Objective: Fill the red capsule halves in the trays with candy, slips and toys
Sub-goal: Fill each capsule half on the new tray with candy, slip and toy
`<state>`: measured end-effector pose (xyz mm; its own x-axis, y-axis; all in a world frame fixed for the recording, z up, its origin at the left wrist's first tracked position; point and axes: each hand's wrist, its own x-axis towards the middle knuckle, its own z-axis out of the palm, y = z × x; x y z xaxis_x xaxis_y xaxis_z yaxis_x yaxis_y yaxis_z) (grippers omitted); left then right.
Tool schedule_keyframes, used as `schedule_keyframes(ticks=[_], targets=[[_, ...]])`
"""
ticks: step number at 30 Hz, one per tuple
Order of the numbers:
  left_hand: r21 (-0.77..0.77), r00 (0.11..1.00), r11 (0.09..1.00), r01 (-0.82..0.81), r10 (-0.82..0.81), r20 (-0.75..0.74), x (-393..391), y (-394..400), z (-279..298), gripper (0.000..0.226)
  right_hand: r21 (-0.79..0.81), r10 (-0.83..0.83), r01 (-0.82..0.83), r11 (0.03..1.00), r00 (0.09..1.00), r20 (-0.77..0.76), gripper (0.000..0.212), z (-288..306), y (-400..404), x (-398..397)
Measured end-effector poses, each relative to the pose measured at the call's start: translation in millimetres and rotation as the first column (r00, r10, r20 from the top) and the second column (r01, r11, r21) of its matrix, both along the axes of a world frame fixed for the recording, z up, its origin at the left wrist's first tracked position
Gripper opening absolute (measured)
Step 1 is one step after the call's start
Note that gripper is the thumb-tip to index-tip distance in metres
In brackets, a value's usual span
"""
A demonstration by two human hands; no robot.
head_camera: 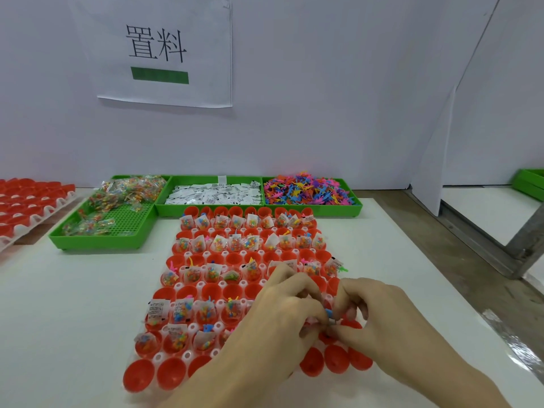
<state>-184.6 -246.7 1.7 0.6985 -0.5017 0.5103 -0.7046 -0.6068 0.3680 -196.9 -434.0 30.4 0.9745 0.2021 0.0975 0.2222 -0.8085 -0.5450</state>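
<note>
White worktop with a clear tray of red plastic capsule halves, many filled.
Left hand and right hand pinch a small blue toy together above it; behind, green bins hold candy packets, white paper slips, and coloured toys.

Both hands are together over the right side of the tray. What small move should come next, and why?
Probably lower the small blue toy, pinched between the left hand and the right hand, into the red capsule half just below the fingertips. That half looks unfilled, like the near row, while the rows farther back already hold candy bags and slips.
</note>
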Motion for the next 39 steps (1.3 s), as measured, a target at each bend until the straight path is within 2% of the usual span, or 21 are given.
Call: schedule_keyframes(ticks=[7,12,18,24,32,37,39], targets=[[0.063,0.997,0.997,0.038,-0.042,0.069,-3.3,-2.9,-1.6,0.010,-0.046,0.006,-0.009,0.999,0.997,-0.071,0.017,10.2,-9.4,1.0],[0.150,0.990,0.987,0.060,-0.078,0.115,-4.4,-1.7,-0.8,0.003,-0.102,-0.040,0.035,0.994,0.998,-0.046,0.026,1.4,-3.9,1.5],[0.061,0.992,0.994,0.088,-0.093,0.090,-2.8,0.0,-3.2,0.015,-0.093,-0.033,0.026,0.995,0.997,-0.069,0.019,4.9,-5.8,4.0],[0.018,0.988,0.992,0.122,-0.123,0.097,-1.3,2.6,-3.5,0.011,-0.052,-0.023,0.019,0.998,0.996,-0.081,0.016,14.0,-13.1,3.2],[0.067,0.985,0.990,0.121,-0.128,0.112,0.8,-0.2,-5.7,0.003,-0.057,-0.020,0.016,0.998,0.997,-0.078,0.018,24.0,-19.8,2.4],[-0.011,0.998,0.999,0.052,-0.051,0.032,-0.5,-0.8,-3.8,0.023,-0.056,0.011,-0.018,0.998,0.992,-0.127,0.015,16.9,-13.1,1.1],[0.005,0.998,0.999,0.042,-0.042,0.046,-0.7,-0.4,-3.1,0.026,-0.065,0.000,-0.008,0.998,0.992,-0.124,0.017,11.8,-11.3,2.0]])
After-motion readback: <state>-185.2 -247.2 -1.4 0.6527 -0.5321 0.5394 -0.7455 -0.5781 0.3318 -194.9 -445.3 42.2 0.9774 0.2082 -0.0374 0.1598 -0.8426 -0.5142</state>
